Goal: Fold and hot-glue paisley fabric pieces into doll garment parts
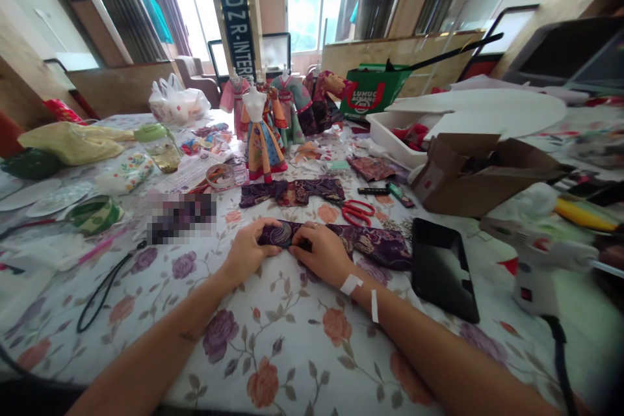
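A long strip of dark purple patterned fabric (385, 245) lies across the flowered tablecloth in front of me. My left hand (251, 247) pinches its left end between thumb and fingers. Close beside it, my right hand (319, 250) has bent fingers closed on the lower edge of the same fabric. White tape strips stick to my right wrist and forearm. Just beyond my hands lies a second piece of purple and red patterned fabric (292, 193). Red-handled scissors (358, 211) rest to its right, apart from my hands.
Small dress forms in doll dresses (263, 136) stand at the back. On the right are a black tray (443, 266), a glue gun (529, 260) and a cardboard box (468, 182). Tape rolls (95, 214) and a lidded jar (158, 146) sit on the left.
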The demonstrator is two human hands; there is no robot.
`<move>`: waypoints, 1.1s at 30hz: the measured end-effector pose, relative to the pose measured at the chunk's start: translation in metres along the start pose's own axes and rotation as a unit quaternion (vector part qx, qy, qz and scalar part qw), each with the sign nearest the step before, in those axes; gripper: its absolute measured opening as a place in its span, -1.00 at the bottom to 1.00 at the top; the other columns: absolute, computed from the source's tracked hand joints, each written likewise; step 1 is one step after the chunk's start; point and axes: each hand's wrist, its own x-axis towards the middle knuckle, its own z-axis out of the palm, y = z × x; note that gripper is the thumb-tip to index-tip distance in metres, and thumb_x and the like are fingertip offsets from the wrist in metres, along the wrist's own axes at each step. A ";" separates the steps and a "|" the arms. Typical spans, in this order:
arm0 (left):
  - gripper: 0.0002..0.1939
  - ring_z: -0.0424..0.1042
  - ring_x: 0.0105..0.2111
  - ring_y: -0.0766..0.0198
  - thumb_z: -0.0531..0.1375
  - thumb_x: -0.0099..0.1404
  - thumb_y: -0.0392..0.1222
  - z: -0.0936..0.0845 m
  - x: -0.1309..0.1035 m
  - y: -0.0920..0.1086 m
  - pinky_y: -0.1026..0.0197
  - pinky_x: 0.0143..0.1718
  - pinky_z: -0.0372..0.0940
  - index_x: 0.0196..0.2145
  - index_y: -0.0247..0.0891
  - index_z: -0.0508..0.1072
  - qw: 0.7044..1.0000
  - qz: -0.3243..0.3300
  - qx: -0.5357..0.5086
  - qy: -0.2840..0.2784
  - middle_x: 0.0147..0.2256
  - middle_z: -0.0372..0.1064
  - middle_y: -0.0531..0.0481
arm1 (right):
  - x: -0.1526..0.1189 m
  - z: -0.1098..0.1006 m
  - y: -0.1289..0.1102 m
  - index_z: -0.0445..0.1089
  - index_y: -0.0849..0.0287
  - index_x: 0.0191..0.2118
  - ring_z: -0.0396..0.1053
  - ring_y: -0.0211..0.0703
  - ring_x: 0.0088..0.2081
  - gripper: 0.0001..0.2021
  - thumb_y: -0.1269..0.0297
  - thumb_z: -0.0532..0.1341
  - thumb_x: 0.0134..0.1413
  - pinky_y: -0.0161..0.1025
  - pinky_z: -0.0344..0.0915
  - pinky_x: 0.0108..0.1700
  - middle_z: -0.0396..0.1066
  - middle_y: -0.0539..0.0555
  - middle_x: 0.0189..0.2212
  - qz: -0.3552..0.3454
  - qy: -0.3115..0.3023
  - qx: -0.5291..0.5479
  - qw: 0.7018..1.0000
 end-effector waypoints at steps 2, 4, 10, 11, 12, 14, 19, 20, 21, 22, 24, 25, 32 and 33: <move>-0.58 0.44 -0.30 0.20 0.33 -0.10 -0.35 -0.001 0.001 -0.003 0.21 -0.24 0.29 -0.21 -0.29 0.41 1.000 -0.013 -0.019 -0.008 -0.31 0.48 -0.01 | 0.000 0.000 0.000 0.40 0.18 -0.48 0.27 -0.20 -0.40 -0.96 0.41 0.28 -0.11 -0.31 0.09 -0.36 0.36 0.02 -0.47 -0.002 0.006 0.011 1.000; -0.59 0.43 -0.35 0.22 0.35 -0.11 -0.33 -0.003 0.001 -0.006 0.23 -0.29 0.28 -0.23 -0.29 0.41 1.000 -0.017 -0.019 -0.008 -0.35 0.48 0.02 | -0.001 -0.001 0.000 0.39 0.18 -0.49 0.27 -0.23 -0.43 -0.94 0.45 0.26 -0.11 -0.32 0.10 -0.38 0.35 0.00 -0.50 -0.003 0.018 0.024 1.000; -0.60 0.43 -0.38 0.24 0.34 -0.11 -0.30 -0.006 0.001 -0.004 0.25 -0.35 0.28 -0.24 -0.29 0.44 1.000 -0.011 -0.004 0.011 -0.34 0.49 0.01 | -0.003 -0.002 0.000 0.34 0.18 -0.46 0.26 -0.26 -0.51 -0.93 0.44 0.16 -0.01 -0.34 0.12 -0.44 0.36 -0.03 -0.57 0.014 0.086 0.060 0.994; -0.60 0.42 -0.41 0.25 0.33 -0.10 -0.29 -0.007 0.000 -0.002 0.26 -0.38 0.28 -0.23 -0.29 0.44 1.000 -0.013 0.001 0.015 -0.35 0.49 0.00 | -0.004 -0.002 -0.001 0.33 0.18 -0.47 0.26 -0.26 -0.51 -0.92 0.43 0.16 0.00 -0.34 0.12 -0.45 0.36 -0.03 -0.58 0.013 0.094 0.063 0.993; -0.60 0.42 -0.45 0.26 0.33 -0.08 -0.28 -0.007 -0.001 0.000 0.27 -0.43 0.28 -0.21 -0.29 0.44 1.000 -0.018 0.006 0.018 -0.36 0.49 0.01 | -0.004 -0.002 -0.001 0.33 0.17 -0.47 0.27 -0.25 -0.51 -0.91 0.43 0.15 0.01 -0.33 0.13 -0.45 0.36 -0.03 -0.58 0.011 0.102 0.065 0.993; -0.60 0.41 -0.51 0.28 0.30 -0.03 -0.25 -0.008 -0.002 0.003 0.28 -0.50 0.26 -0.18 -0.28 0.44 0.999 -0.027 0.014 0.025 -0.38 0.49 0.01 | -0.004 -0.004 -0.002 0.33 0.17 -0.47 0.27 -0.23 -0.49 -0.91 0.41 0.15 0.02 -0.32 0.14 -0.43 0.36 -0.01 -0.57 0.005 0.121 0.065 0.991; -0.29 0.47 -0.42 0.21 0.32 -0.02 -0.25 -0.013 -0.004 0.007 0.26 -0.47 0.32 0.11 -0.21 0.25 0.999 -0.034 -0.005 0.004 -0.28 0.50 -0.03 | -0.006 -0.011 0.000 0.31 0.15 -0.44 0.30 -0.16 -0.38 -0.91 0.39 0.11 0.06 -0.26 0.19 -0.34 0.37 0.05 -0.46 -0.009 0.181 0.056 0.982; -0.22 0.48 -0.37 0.19 0.33 -0.02 -0.24 -0.013 -0.005 0.007 0.24 -0.43 0.35 0.16 -0.21 0.19 0.999 -0.032 -0.010 -0.005 -0.25 0.50 -0.05 | -0.007 -0.012 0.001 0.31 0.15 -0.43 0.29 -0.15 -0.37 -0.91 0.39 0.11 0.06 -0.25 0.20 -0.33 0.36 0.05 -0.45 -0.011 0.192 0.054 0.980; -0.18 0.48 -0.32 0.16 0.34 -0.03 -0.24 -0.014 -0.004 0.008 0.22 -0.37 0.36 0.18 -0.21 0.16 1.000 -0.027 -0.010 -0.012 -0.21 0.50 -0.08 | -0.008 -0.014 0.001 0.31 0.15 -0.42 0.29 -0.15 -0.37 -0.92 0.39 0.11 0.06 -0.25 0.20 -0.33 0.36 0.05 -0.44 -0.012 0.202 0.051 0.978; -0.17 0.48 -0.27 0.14 0.35 -0.04 -0.23 -0.014 -0.004 0.008 0.19 -0.32 0.37 0.18 -0.24 0.17 1.000 -0.022 -0.006 -0.016 -0.19 0.49 -0.10 | -0.010 -0.016 0.002 0.31 0.15 -0.42 0.29 -0.15 -0.37 -0.92 0.39 0.11 0.06 -0.26 0.20 -0.33 0.35 0.05 -0.44 -0.013 0.212 0.046 0.976; -0.21 0.47 -0.22 0.11 0.37 -0.07 -0.22 -0.013 -0.005 0.011 0.17 -0.25 0.37 0.14 -0.29 0.24 1.000 -0.016 0.003 -0.015 -0.18 0.49 -0.12 | -0.013 -0.021 0.003 0.32 0.15 -0.41 0.29 -0.17 -0.39 -0.93 0.39 0.12 0.06 -0.26 0.19 -0.34 0.35 0.04 -0.45 -0.016 0.224 0.033 0.974; -0.25 0.48 -0.24 0.12 0.37 -0.06 -0.21 -0.012 -0.005 0.012 0.17 -0.25 0.37 0.11 -0.31 0.27 1.000 -0.020 0.007 -0.011 -0.21 0.50 -0.11 | -0.014 -0.024 0.003 0.32 0.15 -0.41 0.29 -0.17 -0.40 -0.93 0.39 0.13 0.06 -0.26 0.19 -0.34 0.34 0.03 -0.46 -0.018 0.226 0.024 0.974; -0.40 0.30 -0.67 0.42 0.33 0.01 -0.21 -0.008 -0.007 0.013 0.38 -0.66 0.21 0.03 -0.25 0.29 0.998 -0.038 -0.042 -0.001 -0.45 0.45 0.08 | -0.025 -0.034 0.003 0.39 0.17 -0.35 0.29 -0.09 -0.30 -0.90 0.28 0.25 -0.01 -0.17 0.23 -0.23 0.37 0.08 -0.37 -0.036 0.155 -0.050 0.986; -0.40 0.22 -0.74 0.47 0.33 0.02 -0.19 -0.008 -0.007 0.012 0.40 -0.73 0.13 0.02 -0.24 0.27 0.997 -0.043 -0.062 0.002 -0.49 0.42 0.11 | -0.026 -0.033 0.002 0.41 0.17 -0.32 0.29 -0.06 -0.26 -0.86 0.26 0.29 -0.04 -0.15 0.23 -0.19 0.37 0.09 -0.34 -0.054 0.124 -0.056 0.989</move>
